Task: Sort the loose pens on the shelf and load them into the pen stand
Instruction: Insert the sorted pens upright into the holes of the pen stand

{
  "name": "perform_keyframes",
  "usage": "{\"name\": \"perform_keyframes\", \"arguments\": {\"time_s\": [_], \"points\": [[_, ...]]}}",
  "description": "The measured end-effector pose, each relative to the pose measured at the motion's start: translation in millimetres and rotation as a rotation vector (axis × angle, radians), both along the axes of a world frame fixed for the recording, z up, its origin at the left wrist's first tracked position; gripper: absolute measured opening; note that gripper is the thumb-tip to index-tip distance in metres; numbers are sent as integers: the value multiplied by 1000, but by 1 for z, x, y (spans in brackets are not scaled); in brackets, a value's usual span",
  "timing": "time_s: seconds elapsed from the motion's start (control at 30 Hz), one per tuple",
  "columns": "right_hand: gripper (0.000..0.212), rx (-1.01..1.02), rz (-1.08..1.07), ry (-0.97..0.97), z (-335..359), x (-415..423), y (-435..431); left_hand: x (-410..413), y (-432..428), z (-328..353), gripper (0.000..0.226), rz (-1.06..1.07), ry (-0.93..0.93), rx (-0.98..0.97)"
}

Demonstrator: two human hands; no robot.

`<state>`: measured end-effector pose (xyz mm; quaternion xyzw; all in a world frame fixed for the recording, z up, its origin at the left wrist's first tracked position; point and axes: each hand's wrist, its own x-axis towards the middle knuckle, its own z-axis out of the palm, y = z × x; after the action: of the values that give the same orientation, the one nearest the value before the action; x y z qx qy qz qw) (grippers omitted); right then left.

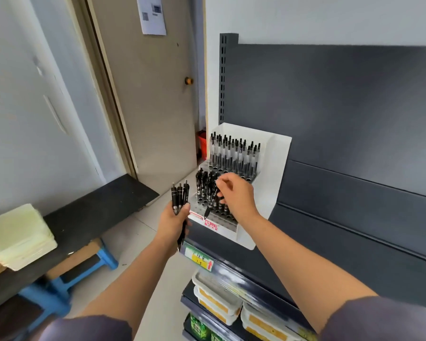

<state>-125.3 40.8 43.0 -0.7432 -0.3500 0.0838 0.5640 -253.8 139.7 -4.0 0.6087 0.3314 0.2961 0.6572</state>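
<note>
A white stepped pen stand (278,168) sits at the left end of the dark shelf (293,244). Its back rows hold several clear-barrelled pens (234,153). Its front rows hold several black pens (203,188). My left hand (174,222) grips a bunch of black pens (180,195), tips down, just left of the stand. My right hand (236,193) hovers over the stand's front rows, pinching one black pen (210,205) that points down at the holes.
Dark back panels rise behind the shelf. Below it, a price tag (199,259) and a lower shelf with white boxes (219,299). To the left stand a beige door (153,94), a black bench top (84,220) with a pale stack (20,239), and a blue stool (101,259).
</note>
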Motion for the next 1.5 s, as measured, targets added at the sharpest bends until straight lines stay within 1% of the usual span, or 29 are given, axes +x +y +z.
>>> {"name": "perform_keyframes", "arguments": {"time_s": [0.1, 0.23, 0.33, 0.4, 0.5, 0.67, 0.77, 0.87, 1.03, 1.23, 1.3, 1.4, 1.5], "points": [[13, -79, 17, -202, 1, 15, 27, 19, 26, 6, 7, -27, -10, -7], [15, -173, 30, -381, -3, 25, 49, 39, 51, 5, 7, -93, -8, 38], [16, -204, 19, -422, -5, 31, 62, 52, 67, 2, 6, -137, -52, 38], [17, -216, -2, -451, -5, 32, 68, 59, 77, 0, 11, -152, -64, 62], [18, -259, -58, -471, -4, 30, 76, 66, 94, -2, 13, -239, -81, 87], [21, -461, -251, -560, -3, 24, 88, 72, 116, -3, 9, -357, -96, 100], [23, -532, -293, -549, -9, 18, 92, 72, 125, -6, 6, -425, -98, 47], [21, -583, -392, -502, -19, 10, 95, 68, 133, -12, 7, -499, -73, -5], [18, -645, -572, -519, -27, 6, 104, 61, 140, -18, 6, -585, -34, 10], [21, -709, -554, -493, -25, 8, 110, 59, 141, -16, 8, -608, -52, -29], [21, -681, -546, -514, -22, 9, 109, 61, 139, -14, 10, -616, -55, -39], [28, -560, -503, -518, -11, 9, 107, 64, 133, -9, 9, -617, -68, -16], [28, -444, -396, -352, 0, 8, 105, 67, 127, -2, 7, -612, -80, 16]]}}
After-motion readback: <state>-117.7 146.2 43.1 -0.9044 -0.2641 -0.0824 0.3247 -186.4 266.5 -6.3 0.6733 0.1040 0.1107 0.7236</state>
